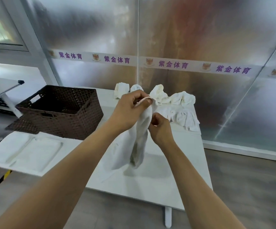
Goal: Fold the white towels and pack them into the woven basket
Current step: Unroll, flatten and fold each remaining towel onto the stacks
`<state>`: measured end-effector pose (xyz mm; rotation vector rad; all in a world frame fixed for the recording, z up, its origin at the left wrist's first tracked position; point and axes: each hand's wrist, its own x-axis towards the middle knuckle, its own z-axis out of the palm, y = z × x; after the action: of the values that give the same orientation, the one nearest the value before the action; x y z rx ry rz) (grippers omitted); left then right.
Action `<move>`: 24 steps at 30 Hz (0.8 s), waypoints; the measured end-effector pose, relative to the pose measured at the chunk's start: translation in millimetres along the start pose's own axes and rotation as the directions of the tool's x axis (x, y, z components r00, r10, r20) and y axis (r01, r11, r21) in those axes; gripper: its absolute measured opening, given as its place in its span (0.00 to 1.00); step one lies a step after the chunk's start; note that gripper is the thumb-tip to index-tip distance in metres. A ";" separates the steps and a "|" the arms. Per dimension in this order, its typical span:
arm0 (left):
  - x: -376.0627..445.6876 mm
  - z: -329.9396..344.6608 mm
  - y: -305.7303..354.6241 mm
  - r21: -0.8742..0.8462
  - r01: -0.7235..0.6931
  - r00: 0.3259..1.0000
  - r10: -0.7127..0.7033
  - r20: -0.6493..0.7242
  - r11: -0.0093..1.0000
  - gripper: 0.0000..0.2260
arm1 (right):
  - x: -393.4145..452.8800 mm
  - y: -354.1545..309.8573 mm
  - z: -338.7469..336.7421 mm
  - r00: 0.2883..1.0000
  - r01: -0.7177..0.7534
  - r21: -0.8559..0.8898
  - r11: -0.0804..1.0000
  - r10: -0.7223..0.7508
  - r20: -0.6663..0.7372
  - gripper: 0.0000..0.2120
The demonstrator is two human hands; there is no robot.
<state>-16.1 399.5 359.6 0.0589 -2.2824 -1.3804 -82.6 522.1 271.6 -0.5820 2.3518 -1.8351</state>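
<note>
- Both my forearms reach over a white table [150, 179] before frosted panels.
- My left hand [129, 111] pinches the towel [140, 142] top; right hand [160, 128] grips it lower.
- Basket [59, 111] at ten o'clock, loose towels [181, 104] at one.

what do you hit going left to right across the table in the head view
folded towels lying flat at the near left edge → woven basket → left hand pinching the top of the hanging towel → right hand gripping it lower down → heap of unfolded towels at the far right
</note>
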 end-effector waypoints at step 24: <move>-6.3 -117.3 -51.9 0.051 0.005 0.957 0.010 -0.291 0.999 0.05 | 1.6 29.5 32.4 0.911 -0.226 -0.547 0.806 -0.024 -0.412 0.06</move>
<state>27.4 278.7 358.3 0.2591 -2.0693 -1.2212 -80.9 497.8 235.0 -0.0965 3.1810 -1.2370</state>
